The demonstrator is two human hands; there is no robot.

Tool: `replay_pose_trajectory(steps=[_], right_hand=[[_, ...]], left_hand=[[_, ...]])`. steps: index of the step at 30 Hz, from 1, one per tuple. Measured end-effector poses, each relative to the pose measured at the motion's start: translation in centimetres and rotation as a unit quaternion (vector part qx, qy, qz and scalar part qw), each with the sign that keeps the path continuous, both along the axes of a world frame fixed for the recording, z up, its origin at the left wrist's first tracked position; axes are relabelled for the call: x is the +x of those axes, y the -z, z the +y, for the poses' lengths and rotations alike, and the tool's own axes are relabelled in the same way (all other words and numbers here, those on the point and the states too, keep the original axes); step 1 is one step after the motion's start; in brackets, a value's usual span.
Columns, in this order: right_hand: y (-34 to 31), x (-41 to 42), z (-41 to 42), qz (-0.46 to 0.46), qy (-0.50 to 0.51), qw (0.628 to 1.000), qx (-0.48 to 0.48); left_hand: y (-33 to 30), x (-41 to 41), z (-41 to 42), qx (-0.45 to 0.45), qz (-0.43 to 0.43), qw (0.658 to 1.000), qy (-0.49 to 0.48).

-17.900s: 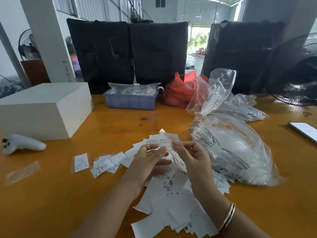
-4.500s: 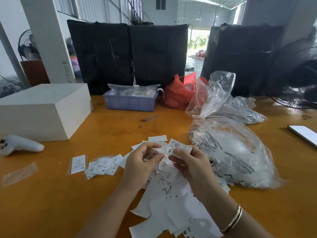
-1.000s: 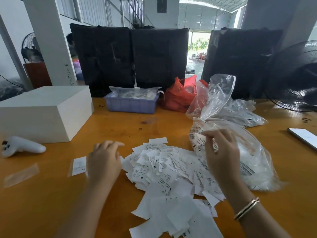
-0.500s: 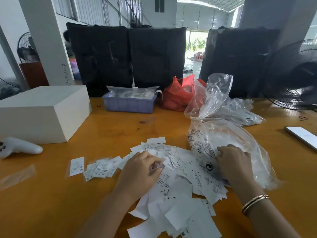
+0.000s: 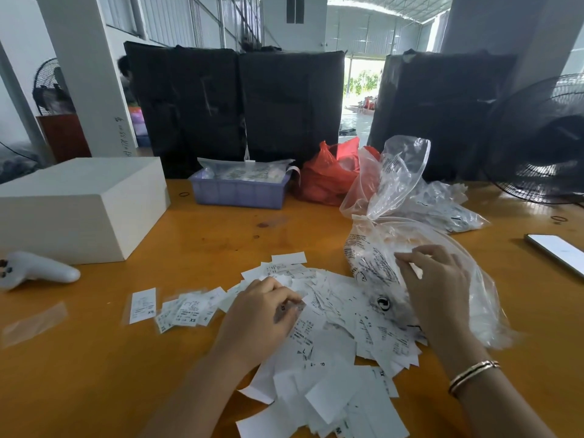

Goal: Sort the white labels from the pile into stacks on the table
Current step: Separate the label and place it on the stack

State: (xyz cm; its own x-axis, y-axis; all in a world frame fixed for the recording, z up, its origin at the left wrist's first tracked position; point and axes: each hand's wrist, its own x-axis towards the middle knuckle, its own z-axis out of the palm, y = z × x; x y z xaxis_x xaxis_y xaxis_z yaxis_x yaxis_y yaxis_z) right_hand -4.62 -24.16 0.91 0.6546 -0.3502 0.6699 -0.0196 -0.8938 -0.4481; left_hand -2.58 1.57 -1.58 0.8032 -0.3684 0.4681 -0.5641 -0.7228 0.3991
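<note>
A loose pile of white labels [image 5: 331,349] spreads over the orange table [image 5: 94,374] in front of me. My left hand [image 5: 262,317] lies on the pile's left part, its fingers curled down onto a label; the fingertips are blurred. My right hand [image 5: 439,279] hovers over the clear plastic bag [image 5: 467,279] at the pile's right edge, fingers bent and spread, and whether it pinches the plastic is unclear. A small stack of labels marked XS [image 5: 186,311] lies to the left, with a single label [image 5: 142,305] beside it.
A white box [image 5: 82,203] and a white controller [image 5: 34,273] sit at the left. A purple tray [image 5: 237,191], a red bag [image 5: 331,178] and more clear bags [image 5: 442,207] stand at the back. A phone [image 5: 556,251] lies at the right, a fan [image 5: 543,137] behind it.
My right hand has lifted off the pile's right edge and now sits higher over the clear bag. My left hand stays on the pile's left part.
</note>
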Motion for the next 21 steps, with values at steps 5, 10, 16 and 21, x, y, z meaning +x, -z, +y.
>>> replay_pose_trajectory(steps=[5,10,16,21], right_hand=[[-1.6,-0.7,1.9,-0.143,-0.142,0.973,0.109],[-1.9,-1.5,6.0,0.026,-0.342,0.76,0.553],[-0.3,-1.4,9.2,0.112,-0.392,0.688,0.6],[0.1,-1.4,9.5,0.108,-0.408,0.674,0.607]], left_hand=[[-0.2,-0.2,0.1,-0.001,0.0,1.0,-0.005],[-1.5,-0.7,-0.2,-0.13,0.072,0.989,0.016],[-2.2,-1.3,-0.1,-0.279,0.199,0.936,0.087],[-2.0,-0.7,-0.2,-0.305,0.219,0.924,0.071]])
